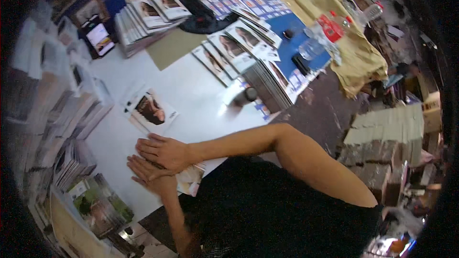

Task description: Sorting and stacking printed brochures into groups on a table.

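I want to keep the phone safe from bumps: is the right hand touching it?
Apart. The head view shows a stretch of white tabletop between the right hand and the phone with the lit screen.

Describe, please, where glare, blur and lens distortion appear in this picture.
In the head view, glare brightens the white tabletop near the small dark object; the stacked booklets at left look smeared and curved; the booklet beyond the right hand is slightly soft; the corners fade to black.

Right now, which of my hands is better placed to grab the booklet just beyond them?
Probably your right hand: it's nearer the booklet, and it appears to partly cover your left hand.
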Demonstrator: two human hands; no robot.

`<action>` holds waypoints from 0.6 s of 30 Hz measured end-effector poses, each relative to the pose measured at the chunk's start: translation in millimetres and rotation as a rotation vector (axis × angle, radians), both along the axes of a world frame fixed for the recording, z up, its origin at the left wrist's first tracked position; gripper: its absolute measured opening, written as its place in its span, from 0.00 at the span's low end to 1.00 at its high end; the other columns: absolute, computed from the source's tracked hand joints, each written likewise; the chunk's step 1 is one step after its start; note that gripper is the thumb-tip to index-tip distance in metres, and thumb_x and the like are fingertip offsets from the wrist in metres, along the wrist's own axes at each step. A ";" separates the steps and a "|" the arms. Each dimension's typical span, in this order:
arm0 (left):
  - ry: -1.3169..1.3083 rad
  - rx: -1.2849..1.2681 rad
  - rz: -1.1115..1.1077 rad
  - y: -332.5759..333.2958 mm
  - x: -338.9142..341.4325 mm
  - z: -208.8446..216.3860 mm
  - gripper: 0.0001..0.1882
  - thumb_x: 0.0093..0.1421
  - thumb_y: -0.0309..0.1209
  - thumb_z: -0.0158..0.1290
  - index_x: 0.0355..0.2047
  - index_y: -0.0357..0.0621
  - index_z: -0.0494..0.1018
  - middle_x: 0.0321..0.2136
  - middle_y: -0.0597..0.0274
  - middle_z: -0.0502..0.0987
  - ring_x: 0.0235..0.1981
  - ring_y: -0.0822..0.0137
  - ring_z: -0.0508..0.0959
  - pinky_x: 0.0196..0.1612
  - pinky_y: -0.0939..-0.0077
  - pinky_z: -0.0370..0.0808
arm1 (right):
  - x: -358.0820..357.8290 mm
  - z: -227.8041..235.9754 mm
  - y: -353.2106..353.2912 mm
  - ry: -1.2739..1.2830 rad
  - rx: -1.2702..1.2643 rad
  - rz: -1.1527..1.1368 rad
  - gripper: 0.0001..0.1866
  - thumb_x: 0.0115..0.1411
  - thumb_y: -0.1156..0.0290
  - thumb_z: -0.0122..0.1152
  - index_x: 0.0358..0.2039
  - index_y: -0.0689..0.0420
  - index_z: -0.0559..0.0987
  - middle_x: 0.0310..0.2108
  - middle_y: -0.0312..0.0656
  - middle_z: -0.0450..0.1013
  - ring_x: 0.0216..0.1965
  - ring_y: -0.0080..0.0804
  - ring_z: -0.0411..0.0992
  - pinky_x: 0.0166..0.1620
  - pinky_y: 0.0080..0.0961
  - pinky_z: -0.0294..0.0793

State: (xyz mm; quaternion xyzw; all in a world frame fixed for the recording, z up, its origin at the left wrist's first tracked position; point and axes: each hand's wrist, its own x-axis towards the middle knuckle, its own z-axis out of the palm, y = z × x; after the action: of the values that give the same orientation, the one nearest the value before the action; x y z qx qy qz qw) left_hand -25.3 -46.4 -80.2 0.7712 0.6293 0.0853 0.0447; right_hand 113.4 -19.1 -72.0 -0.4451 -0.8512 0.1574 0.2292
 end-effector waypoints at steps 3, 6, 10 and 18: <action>0.031 -0.050 0.053 -0.4 4.8 10.1 0.45 0.61 0.49 0.49 0.68 0.38 0.42 0.69 0.49 0.41 0.70 0.51 0.39 0.67 0.44 0.40 | 3.4 -0.8 -5.9 0.108 0.019 -0.005 0.42 0.62 0.39 0.40 0.61 0.65 0.62 0.64 0.56 0.55 0.68 0.49 0.48 0.67 0.53 0.40; 0.024 -0.048 0.047 0.7 7.4 2.7 0.42 0.63 0.47 0.47 0.68 0.39 0.42 0.69 0.50 0.41 0.70 0.51 0.40 0.67 0.43 0.41 | 4.9 4.9 -17.2 0.063 0.047 -0.056 0.42 0.62 0.38 0.39 0.63 0.64 0.59 0.66 0.55 0.52 0.69 0.48 0.45 0.68 0.54 0.38; -0.014 -0.031 0.092 -0.2 9.3 1.0 0.36 0.66 0.46 0.41 0.67 0.38 0.46 0.69 0.51 0.45 0.70 0.51 0.43 0.66 0.42 0.43 | 13.8 6.3 -25.5 -0.022 -0.033 -0.090 0.44 0.62 0.36 0.37 0.66 0.61 0.54 0.68 0.51 0.48 0.70 0.46 0.41 0.68 0.53 0.33; -0.001 0.068 0.081 -0.1 6.6 -0.9 0.34 0.68 0.47 0.36 0.66 0.36 0.50 0.68 0.49 0.47 0.69 0.50 0.45 0.65 0.39 0.44 | 79.1 18.9 -72.5 0.248 -0.004 -0.376 0.31 0.54 0.50 0.58 0.54 0.56 0.69 0.53 0.47 0.69 0.51 0.46 0.63 0.51 0.47 0.55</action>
State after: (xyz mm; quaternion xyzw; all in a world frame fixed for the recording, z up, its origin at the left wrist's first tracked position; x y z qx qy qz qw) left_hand -18.7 -46.5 -81.2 0.7461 0.6567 0.1086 0.0150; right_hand 192.5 -91.7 -53.1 -0.5736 -0.7183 0.1671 0.3566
